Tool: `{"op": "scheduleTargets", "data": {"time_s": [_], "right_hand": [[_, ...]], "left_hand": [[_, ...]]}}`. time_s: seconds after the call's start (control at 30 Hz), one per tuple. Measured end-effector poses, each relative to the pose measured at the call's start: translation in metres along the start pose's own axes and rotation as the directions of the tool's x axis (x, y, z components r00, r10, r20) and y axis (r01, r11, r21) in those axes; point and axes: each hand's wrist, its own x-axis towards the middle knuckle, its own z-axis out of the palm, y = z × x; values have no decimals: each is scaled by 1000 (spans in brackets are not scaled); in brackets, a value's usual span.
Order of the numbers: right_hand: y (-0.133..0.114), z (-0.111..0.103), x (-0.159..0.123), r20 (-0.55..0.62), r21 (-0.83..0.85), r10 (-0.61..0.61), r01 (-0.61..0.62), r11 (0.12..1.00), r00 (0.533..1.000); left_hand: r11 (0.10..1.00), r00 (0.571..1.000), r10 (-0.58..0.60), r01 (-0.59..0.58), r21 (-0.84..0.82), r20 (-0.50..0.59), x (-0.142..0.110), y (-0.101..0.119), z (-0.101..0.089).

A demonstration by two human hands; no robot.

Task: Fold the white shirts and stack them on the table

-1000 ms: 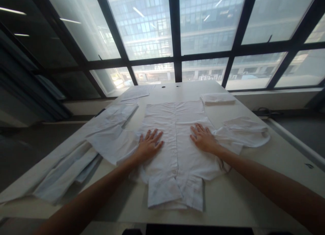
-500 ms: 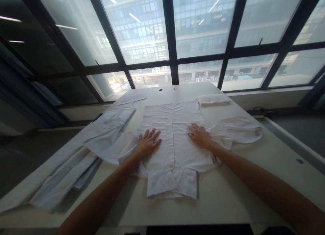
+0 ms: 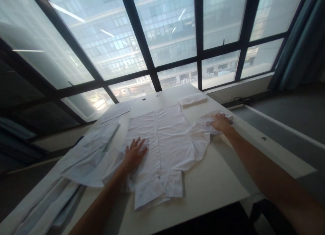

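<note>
1. Left hand (image 3: 135,154): open, palm down, fingers spread apart on the white, thin-woven shirt (image 3: 167,137); it presses on the fabric and grips nothing.
2. Right hand (image 3: 220,122): fingers bent over the crumpled white sleeve (image 3: 201,124) that extends from the shirt's right side. Whether the fingers are closed on the cloth cannot be told.
3. Shirt: laid flat on the white, smooth-topped table (image 3: 210,184), between and under the hands. A straight front seam runs lengthwise down the middle; fine gathers cross the far part, and soft folds fan out near the right shoulder. Two squared flaps—flat, with crisp edges—lie at the near end.
4. Left of the shirt: loose white fabric (image 3: 91,169) with a curved edge, spread beside the left forearm. Long, pale fabric strips (image 3: 48,201) overlap nearer the table's left side.
5. Beyond the shirt: a folded white cloth stack (image 3: 193,99), rectangular with layered edges, at the far right; flat white fabric sheets (image 3: 116,110) at the far left.
6. Surroundings: black-framed glass windows (image 3: 172,28) behind the table; a blue, vertically pleated curtain (image 3: 298,45) at the right.
</note>
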Motion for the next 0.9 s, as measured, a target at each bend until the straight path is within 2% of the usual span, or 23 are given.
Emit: {"op": "scheduleTargets", "data": {"time_s": [0.07, 0.13, 0.2, 0.27, 0.33, 0.4, 0.53, 0.57, 0.6, 0.63, 0.7, 0.73, 0.77, 0.8, 0.83, 0.9], "right_hand": [[2, 1, 3, -36, 92, 45, -42, 995, 998], [2, -2, 6, -98, 146, 92, -77, 986, 991], [3, -9, 8, -162, 166, 134, -107, 980, 978], [2, -21, 10, -252, 204, 164, -113, 972, 954], [-3, -33, 11, -345, 256, 167, -79, 964, 924], [-17, -41, 9, -397, 297, 116, 7, 955, 911], [-65, -36, -11, -374, 369, -80, 227, 901, 924], [-79, -32, -20, -344, 398, -146, 285, 872, 928], [-91, -27, -30, -286, 478, -266, 377, 793, 921], [-103, -23, -40, -207, 552, -397, 442, 708, 894], [-120, -17, -57, -81, 637, -619, 518, 571, 781], [-125, -16, -64, -53, 655, -680, 540, 529, 731], [-128, -16, -68, -52, 656, -705, 557, 510, 707], [-128, -17, -69, -75, 644, -696, 568, 513, 714], [-127, -19, -68, -114, 626, -654, 566, 537, 748], [-119, -23, -59, -207, 595, -497, 512, 619, 843]], "left_hand": [[997, 998, 40, -43, -62, -55, 9, 10, -6], [973, 986, 109, -131, -192, -123, 21, 28, -13], [907, 970, 164, -219, -359, -177, 34, 55, -20], [806, 972, 168, -232, -545, -164, 46, 88, -26], [649, 982, 172, -170, -741, -75, 56, 124, -32], [455, 978, 209, -74, -888, 25, 62, 159, -38], [52, 925, 349, 145, -988, 154, 63, 208, -47], [-37, 912, 376, 191, -981, 163, 62, 215, -48], [-111, 906, 389, 228, -967, 168, 62, 220, -47], [-169, 909, 380, 253, -953, 174, 63, 223, -45], [-237, 945, 264, 258, -937, 194, 66, 225, -41], [-251, 962, 175, 248, -936, 209, 68, 224, -39], [-254, 970, 91, 242, -936, 226, 70, 221, -38], [-251, 969, 30, 244, -937, 244, 72, 217, -39], [-248, 966, 0, 250, -936, 258, 74, 212, -43], [-242, 963, 29, 266, -933, 267, 77, 201, -59]]}}
